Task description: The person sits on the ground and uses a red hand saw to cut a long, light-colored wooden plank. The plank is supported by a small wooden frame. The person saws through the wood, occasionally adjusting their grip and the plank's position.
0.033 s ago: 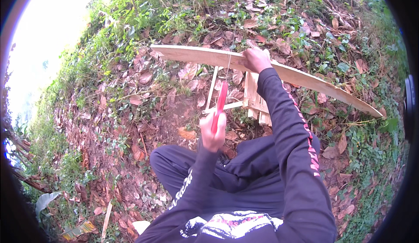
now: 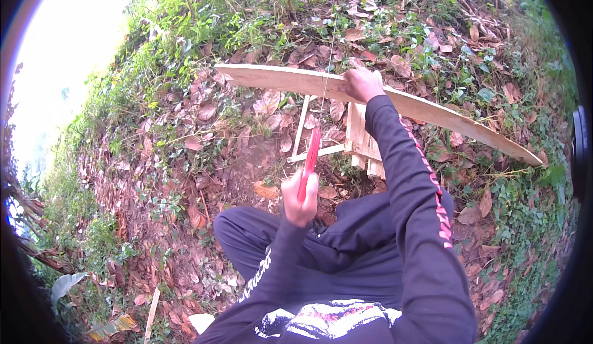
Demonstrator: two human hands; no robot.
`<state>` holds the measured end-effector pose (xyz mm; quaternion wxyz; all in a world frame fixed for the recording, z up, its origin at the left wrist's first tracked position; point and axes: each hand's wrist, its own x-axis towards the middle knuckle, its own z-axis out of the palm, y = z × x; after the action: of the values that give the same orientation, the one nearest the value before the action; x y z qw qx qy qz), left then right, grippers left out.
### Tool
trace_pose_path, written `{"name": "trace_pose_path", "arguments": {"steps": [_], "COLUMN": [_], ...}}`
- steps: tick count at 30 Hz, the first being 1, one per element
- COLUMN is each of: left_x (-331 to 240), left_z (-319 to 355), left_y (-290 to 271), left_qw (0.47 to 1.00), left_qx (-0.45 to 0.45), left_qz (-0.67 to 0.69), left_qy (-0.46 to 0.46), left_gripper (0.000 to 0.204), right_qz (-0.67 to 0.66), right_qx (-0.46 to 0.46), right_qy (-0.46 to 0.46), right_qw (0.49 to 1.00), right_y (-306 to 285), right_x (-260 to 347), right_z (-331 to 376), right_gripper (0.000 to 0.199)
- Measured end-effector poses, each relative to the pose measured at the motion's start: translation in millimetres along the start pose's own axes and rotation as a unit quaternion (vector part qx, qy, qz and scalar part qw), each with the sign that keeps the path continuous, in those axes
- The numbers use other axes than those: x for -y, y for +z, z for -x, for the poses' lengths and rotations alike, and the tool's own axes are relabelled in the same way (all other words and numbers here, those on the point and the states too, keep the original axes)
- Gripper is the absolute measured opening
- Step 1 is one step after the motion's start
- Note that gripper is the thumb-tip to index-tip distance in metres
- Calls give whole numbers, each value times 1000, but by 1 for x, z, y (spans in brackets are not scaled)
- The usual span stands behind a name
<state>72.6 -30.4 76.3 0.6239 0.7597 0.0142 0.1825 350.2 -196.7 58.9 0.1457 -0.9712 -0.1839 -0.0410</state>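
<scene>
My left hand [image 2: 299,199] is wrapped round the red handle of a saw [image 2: 312,152]. Its thin blade, seen edge-on as a fine line, runs away from me across the long pale plank [image 2: 272,77], left of my other hand. Gripping the plank's edge near its middle is my right hand [image 2: 363,85], its fingers partly hidden. The plank lies crosswise in front of me, its right end nearer to me. Below it, partly covered by my right arm, is a small wooden frame of slats [image 2: 357,131].
My bent legs [image 2: 364,220] are close below the wood. Brown dry leaves [image 2: 265,188] and green plants [image 2: 247,29] cover the ground around. A loose wooden strip [image 2: 151,313] lies at the lower left.
My left hand has drawn the saw a little toward me. My right hand and the plank have hardly moved.
</scene>
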Motion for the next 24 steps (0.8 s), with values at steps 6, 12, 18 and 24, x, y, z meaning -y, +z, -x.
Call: {"name": "trace_pose_path", "arguments": {"steps": [6,12,18,24], "left_x": [-40,-39,-32,-54], "left_z": [72,82,61,54], "left_y": [-40,-34,-13,-3], "left_qw": [999,996,997,997], "left_qx": [9,-13,-24,-17], "left_qz": [25,55,38,2], "left_qy": [-46,-65,-60,-71], "left_gripper": [24,25,22,23], "right_qz": [37,-6,-95,-28], "right_qx": [115,20,-123,-207], "right_qy": [-16,-64,52,116], "right_qw": [993,998,986,971], "right_y": [-17,-18,-5,25], "right_x": [11,12,-5,-17], "right_z": [17,30,43,27], "right_gripper": [60,69,60,65]}}
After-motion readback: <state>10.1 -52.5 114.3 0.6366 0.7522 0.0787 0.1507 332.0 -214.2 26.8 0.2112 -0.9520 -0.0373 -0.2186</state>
